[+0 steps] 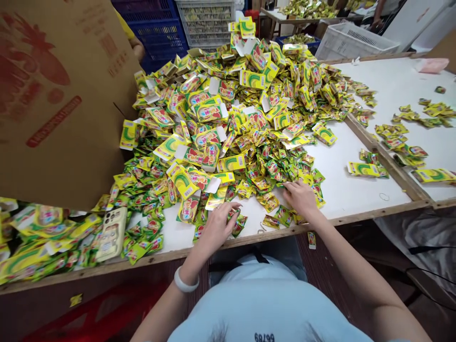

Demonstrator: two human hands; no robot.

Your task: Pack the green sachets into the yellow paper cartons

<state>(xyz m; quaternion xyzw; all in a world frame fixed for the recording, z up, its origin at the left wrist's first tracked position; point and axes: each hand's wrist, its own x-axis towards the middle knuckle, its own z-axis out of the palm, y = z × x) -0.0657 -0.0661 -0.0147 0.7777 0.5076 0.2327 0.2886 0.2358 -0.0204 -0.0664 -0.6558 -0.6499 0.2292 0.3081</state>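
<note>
Near the front edge of the table, my left hand point(218, 229) curls its fingers and thumb round a small green and red candy packet point(233, 212). Further right, my right hand point(300, 198) reaches into the loose packets, its fingertips closed on a green candy packet point(280, 184). Both hands lie palm down, and their fingertips are partly hidden. Small wrapped packets point(267, 202) are scattered between them. Beyond the hands rises a large heap of yellow and green candy boxes point(231, 163), many with white flaps open, mixed with small packets.
A big cardboard carton point(64, 109) stands at the left. A phone in a cream case point(112, 235) lies among packets nearby. A wooden strip point(388, 161) divides the white tabletop point(342, 194) at the right. Behind are blue crates point(153, 35), a white crate point(356, 40) and a person's hand point(137, 47).
</note>
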